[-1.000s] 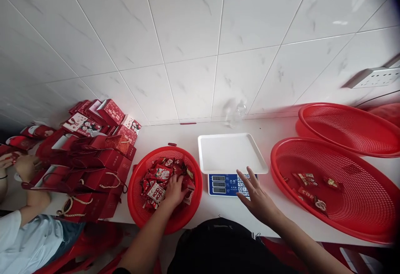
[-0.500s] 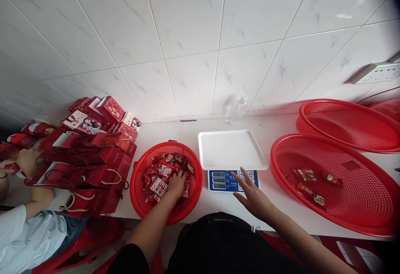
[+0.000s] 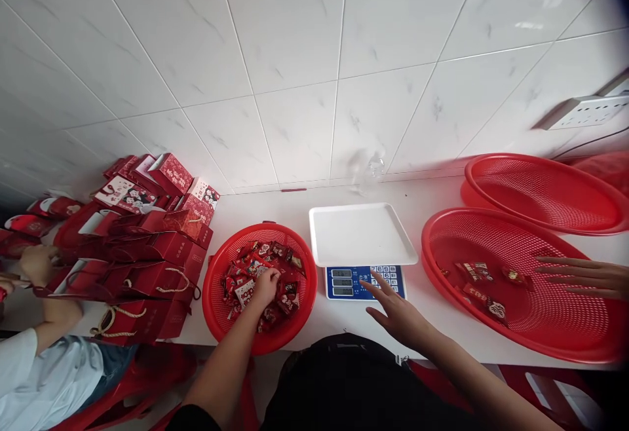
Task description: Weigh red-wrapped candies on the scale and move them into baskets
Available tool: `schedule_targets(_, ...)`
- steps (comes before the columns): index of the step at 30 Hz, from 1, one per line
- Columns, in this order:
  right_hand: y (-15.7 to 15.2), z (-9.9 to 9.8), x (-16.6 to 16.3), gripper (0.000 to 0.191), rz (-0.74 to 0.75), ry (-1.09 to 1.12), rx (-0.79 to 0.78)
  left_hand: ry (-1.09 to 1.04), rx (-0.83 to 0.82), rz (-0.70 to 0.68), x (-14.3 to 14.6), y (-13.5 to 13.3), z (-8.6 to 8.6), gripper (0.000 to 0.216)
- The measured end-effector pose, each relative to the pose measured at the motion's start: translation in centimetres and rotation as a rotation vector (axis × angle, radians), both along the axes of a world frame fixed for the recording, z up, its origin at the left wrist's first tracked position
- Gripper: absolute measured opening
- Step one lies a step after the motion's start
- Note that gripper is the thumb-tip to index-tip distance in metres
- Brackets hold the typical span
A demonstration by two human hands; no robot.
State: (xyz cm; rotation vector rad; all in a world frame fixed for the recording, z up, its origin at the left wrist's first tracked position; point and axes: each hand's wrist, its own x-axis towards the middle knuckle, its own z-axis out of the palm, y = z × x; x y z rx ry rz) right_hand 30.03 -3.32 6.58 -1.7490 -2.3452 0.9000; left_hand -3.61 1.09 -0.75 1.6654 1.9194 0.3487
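Observation:
My left hand [image 3: 266, 289] is over the round red basket [image 3: 210, 313] of wrapped sweets [image 3: 244, 292]. Its fingers are curled together, and whatever they may hold is hidden. Just in front of the digital scale [image 3: 339, 292], my right hand [image 3: 393, 313] hovers with fingers spread and nothing in it. A bare white tray [image 3: 361, 234] lies on top of the scale, behind its blue keypad and displays.
At right, another person's hand [image 3: 582, 277] reaches over a large red basket [image 3: 555, 346] with several sweets. Behind stands another red basket [image 3: 528, 162]. Red gift boxes [image 3: 167, 254] crowd the left, where a co-worker's hand [image 3: 37, 264] works. A clear bottle [image 3: 376, 166] is near the wall.
My left hand has lifted a little from the sweets and its fingers have closed. Another person's hand has come in over the large right basket. My right hand has hardly moved.

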Motion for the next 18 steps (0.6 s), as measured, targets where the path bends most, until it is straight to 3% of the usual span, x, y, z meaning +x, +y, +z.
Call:
schedule_targets(4,0.1,0.0,-0.3,0.048,0.021,-0.025,-0.021,0.015,0.022,-0.008,-0.7,0.1,0.6,0.041)
schedule_targets(8,0.5,0.2,-1.3,0.049,0.074,0.003,-0.022,0.029,-0.189,-0.16,0.0,0.5,1.0,0.073)
schedule_targets(14,0.7,0.4,-1.3,0.05,0.074,0.0,-0.034,0.139,-0.291,-0.223,2.5,-0.2,1.9,0.075)
schedule_targets(18,0.3,0.2,-0.8,0.049,0.064,-0.02,-0.051,0.204,-0.26,-0.192,4.0,-1.1,1.5,0.051)
